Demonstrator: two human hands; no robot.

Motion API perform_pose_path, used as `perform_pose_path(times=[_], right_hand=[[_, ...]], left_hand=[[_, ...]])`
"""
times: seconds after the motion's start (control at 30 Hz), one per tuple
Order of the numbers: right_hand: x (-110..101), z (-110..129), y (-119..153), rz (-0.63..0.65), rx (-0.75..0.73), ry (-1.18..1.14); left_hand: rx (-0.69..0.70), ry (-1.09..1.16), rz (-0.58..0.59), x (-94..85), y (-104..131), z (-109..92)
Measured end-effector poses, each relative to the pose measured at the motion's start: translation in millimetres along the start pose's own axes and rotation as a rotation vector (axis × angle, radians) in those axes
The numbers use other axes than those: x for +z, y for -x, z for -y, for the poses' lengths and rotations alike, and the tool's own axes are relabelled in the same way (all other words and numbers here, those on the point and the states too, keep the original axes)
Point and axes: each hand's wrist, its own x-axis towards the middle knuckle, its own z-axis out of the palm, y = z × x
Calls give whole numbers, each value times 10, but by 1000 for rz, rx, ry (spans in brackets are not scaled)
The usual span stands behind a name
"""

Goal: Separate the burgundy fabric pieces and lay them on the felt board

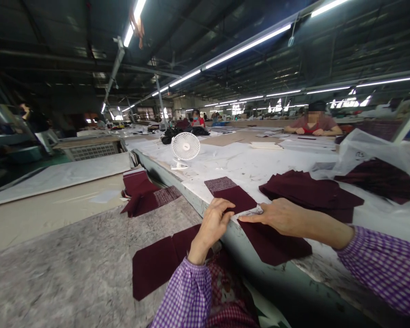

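The bench (pixel 246 168) on the right is the largest item: a long, flat surface covered in white, faintly marked sheeting, with a grey metal edge running diagonally toward the viewer. To its left lies a lower bench (pixel 71 255) topped with mottled grey felt-like padding.

A clear plastic bag (pixel 372 155), crumpled and glossy, sits at the right edge of the bench; dark maroon fabric shows through it, and the frame cuts it off.

A fanned stack of maroon pieces (pixel 307 191) lies beside the bag, flat, matte and angular. Two joined maroon panels (pixel 160 262) rest on the grey padding near the person's body. Further maroon pieces (pixel 143 193) lie at the far end of that padding, one showing a lighter woven reverse.

A small white desk fan (pixel 185 146), round with a radial grille, stands upright on the bench.

The maroon fabric piece (pixel 235 198) is a rectangle lying at the bench edge, just beyond both hands. The left hand (pixel 214 223) is curled, thumb and fingers pinching the piece's near edge. The right hand (pixel 282 215) lies flat, fingers extended, pressing on the same edge and on a second maroon piece (pixel 273 243) below; what is under its palm is hidden.

Both sleeves are purple gingham. Another person sits far across the bench, details indistinct.
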Motion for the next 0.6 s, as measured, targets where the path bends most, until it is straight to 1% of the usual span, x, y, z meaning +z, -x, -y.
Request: perform_pose_path(times=[0.13, 0.23, 0.3, 0.37, 0.4, 0.47, 0.5, 0.57, 0.6], right_hand=[[-78, 54, 0, 12, 61, -13], [-123, 25, -37, 20, 56, -186], [-138, -88, -51, 56, 52, -362], [-138, -297, -15, 80, 116, -501], [-127, -435, 34, 82, 191, -541], [-66, -746, 197, 59, 394, -561], [-10, -903, 306, 58, 519, -548], [154, -1178, 551, 68, 692, -500], [254, -1282, 672, 63, 868, -429]], left_hand=[[-8, -238, 148, 65, -138, -28], [-26, -408, 205, 98, -241, -99], [-30, -509, 237, 111, -291, -164], [-33, -585, 263, 116, -323, -226], [-36, -609, 272, 116, -335, -252], [-43, -636, 286, 116, -354, -293], [-46, -647, 294, 118, -364, -308], [-40, -675, 311, 131, -388, -332], [-28, -692, 321, 142, -401, -341]])
